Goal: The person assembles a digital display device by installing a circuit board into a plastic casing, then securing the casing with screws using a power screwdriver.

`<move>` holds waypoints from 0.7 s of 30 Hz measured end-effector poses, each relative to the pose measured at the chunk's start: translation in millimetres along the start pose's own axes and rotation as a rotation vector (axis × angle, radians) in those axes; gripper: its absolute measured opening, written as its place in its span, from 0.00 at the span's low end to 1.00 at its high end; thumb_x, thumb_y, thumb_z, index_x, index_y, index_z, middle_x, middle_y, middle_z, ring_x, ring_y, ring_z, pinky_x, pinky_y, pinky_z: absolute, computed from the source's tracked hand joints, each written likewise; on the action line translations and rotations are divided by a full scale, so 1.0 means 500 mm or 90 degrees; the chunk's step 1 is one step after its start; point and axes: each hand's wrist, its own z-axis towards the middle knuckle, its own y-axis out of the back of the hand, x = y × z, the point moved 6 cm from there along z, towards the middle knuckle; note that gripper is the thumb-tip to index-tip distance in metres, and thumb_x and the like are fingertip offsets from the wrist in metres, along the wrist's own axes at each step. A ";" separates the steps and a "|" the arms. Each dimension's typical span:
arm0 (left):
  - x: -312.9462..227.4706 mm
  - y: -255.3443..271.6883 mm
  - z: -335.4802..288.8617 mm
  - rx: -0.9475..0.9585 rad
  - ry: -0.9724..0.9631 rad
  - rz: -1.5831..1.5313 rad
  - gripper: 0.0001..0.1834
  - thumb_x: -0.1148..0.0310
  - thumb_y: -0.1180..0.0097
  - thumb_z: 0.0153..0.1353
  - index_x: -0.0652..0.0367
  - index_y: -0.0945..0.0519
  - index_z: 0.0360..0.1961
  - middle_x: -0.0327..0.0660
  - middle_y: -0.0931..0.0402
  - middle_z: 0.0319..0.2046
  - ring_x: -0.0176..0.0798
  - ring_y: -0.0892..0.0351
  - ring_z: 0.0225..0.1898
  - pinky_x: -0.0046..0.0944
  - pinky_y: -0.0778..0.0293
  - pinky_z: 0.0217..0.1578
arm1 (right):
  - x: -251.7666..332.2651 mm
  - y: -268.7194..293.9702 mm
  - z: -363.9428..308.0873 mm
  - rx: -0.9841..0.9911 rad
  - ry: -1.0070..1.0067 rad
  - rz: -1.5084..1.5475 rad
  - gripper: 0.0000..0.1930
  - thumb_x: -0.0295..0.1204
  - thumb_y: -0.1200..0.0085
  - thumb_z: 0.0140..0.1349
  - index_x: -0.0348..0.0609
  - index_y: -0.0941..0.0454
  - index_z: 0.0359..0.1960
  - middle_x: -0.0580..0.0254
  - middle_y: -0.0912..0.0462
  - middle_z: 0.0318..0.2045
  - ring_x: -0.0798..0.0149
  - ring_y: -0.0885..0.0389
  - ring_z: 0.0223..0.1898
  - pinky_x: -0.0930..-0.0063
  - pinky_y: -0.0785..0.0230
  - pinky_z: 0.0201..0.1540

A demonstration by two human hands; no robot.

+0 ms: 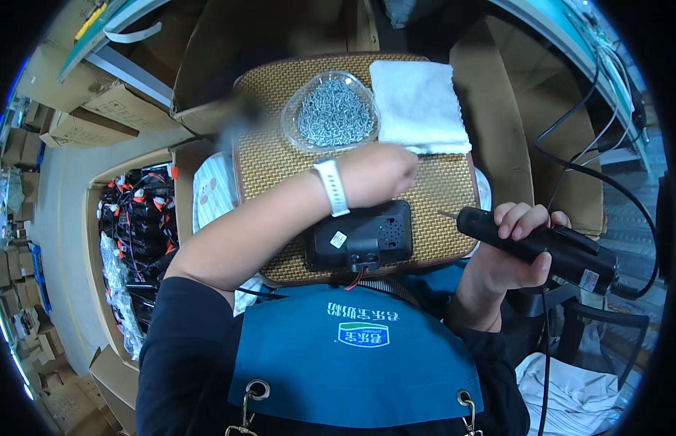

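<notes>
My right hand (pixel 514 251) is wrapped round a black corded electric screwdriver (pixel 549 245), its thin bit pointing left over the mat's right edge. My left hand (pixel 374 174), a white band on its wrist, reaches across the woven mat (pixel 443 190) with its fingers curled together; whatever they may hold is hidden. Just below that hand lies a black plastic device (pixel 338 243) with a small white label, a patch of holes and thin red and black wires. A clear plastic bowl (pixel 334 112) of small silver screws stands beyond my left hand, beside a folded white cloth (pixel 419 102).
An open carton (pixel 138 243) of black parts with wires and bubble wrap stands at the left. Cardboard panels (pixel 491 109) rise behind and right of the mat. The screwdriver's black cable (pixel 654 247) loops up at the right. A chair (pixel 600 327) is at the lower right.
</notes>
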 end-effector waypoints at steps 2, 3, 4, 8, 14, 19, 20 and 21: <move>0.022 0.068 -0.009 -0.110 0.062 0.016 0.09 0.66 0.45 0.59 0.62 0.22 0.33 0.49 0.22 0.31 0.52 0.22 0.36 0.47 0.26 0.40 | 0.007 0.002 0.006 -0.005 0.006 0.000 0.29 0.47 0.47 0.58 0.40 0.37 0.54 0.60 0.29 0.24 0.66 0.27 0.23 0.69 0.30 0.32; 0.048 0.109 -0.011 -0.169 0.092 0.049 0.09 0.67 0.46 0.59 0.62 0.22 0.33 0.49 0.22 0.31 0.51 0.22 0.36 0.46 0.26 0.40 | 0.010 0.002 0.007 -0.009 0.005 -0.004 0.29 0.47 0.47 0.58 0.40 0.37 0.54 0.60 0.30 0.24 0.66 0.27 0.23 0.69 0.31 0.32; 0.073 0.136 -0.011 -0.177 0.094 0.098 0.09 0.67 0.46 0.58 0.62 0.22 0.35 0.49 0.22 0.34 0.50 0.22 0.38 0.46 0.27 0.43 | 0.010 0.000 0.007 -0.011 0.003 -0.002 0.29 0.47 0.47 0.58 0.40 0.37 0.54 0.60 0.30 0.24 0.66 0.27 0.23 0.69 0.31 0.32; 0.043 0.144 -0.071 -0.172 -0.056 0.265 0.15 0.66 0.43 0.53 0.57 0.21 0.43 0.48 0.25 0.50 0.51 0.27 0.54 0.49 0.34 0.55 | 0.012 -0.002 0.009 -0.048 -0.033 -0.017 0.30 0.47 0.47 0.57 0.40 0.37 0.54 0.61 0.30 0.24 0.66 0.27 0.24 0.68 0.31 0.33; -0.081 -0.022 -0.218 0.048 -0.094 0.182 0.40 0.52 0.31 0.43 0.51 0.28 0.61 0.46 0.42 0.67 0.53 0.46 0.69 0.55 0.47 0.63 | -0.001 0.012 -0.006 -0.073 -0.113 -0.015 0.30 0.46 0.48 0.58 0.37 0.38 0.55 0.59 0.28 0.25 0.65 0.26 0.25 0.68 0.31 0.34; -0.080 -0.044 -0.240 -0.005 -0.114 0.177 0.35 0.63 0.35 0.49 0.49 0.28 0.61 0.44 0.36 0.64 0.50 0.41 0.67 0.52 0.46 0.63 | -0.018 -0.002 -0.018 -0.045 -0.174 -0.022 0.32 0.45 0.46 0.58 0.33 0.38 0.55 0.56 0.26 0.26 0.65 0.24 0.24 0.70 0.29 0.32; -0.085 -0.025 -0.242 -0.061 -0.121 0.167 0.33 0.65 0.35 0.48 0.50 0.26 0.59 0.44 0.33 0.63 0.52 0.38 0.66 0.51 0.44 0.62 | -0.024 -0.010 -0.023 -0.005 -0.231 -0.055 0.32 0.45 0.47 0.58 0.33 0.39 0.56 0.54 0.25 0.30 0.65 0.25 0.24 0.70 0.31 0.32; -0.087 -0.012 -0.246 -0.061 -0.119 0.168 0.33 0.65 0.35 0.48 0.50 0.26 0.59 0.44 0.33 0.63 0.52 0.38 0.66 0.51 0.44 0.62 | -0.033 -0.016 -0.028 0.035 -0.288 -0.087 0.33 0.45 0.47 0.58 0.34 0.40 0.58 0.52 0.25 0.35 0.65 0.26 0.25 0.71 0.33 0.31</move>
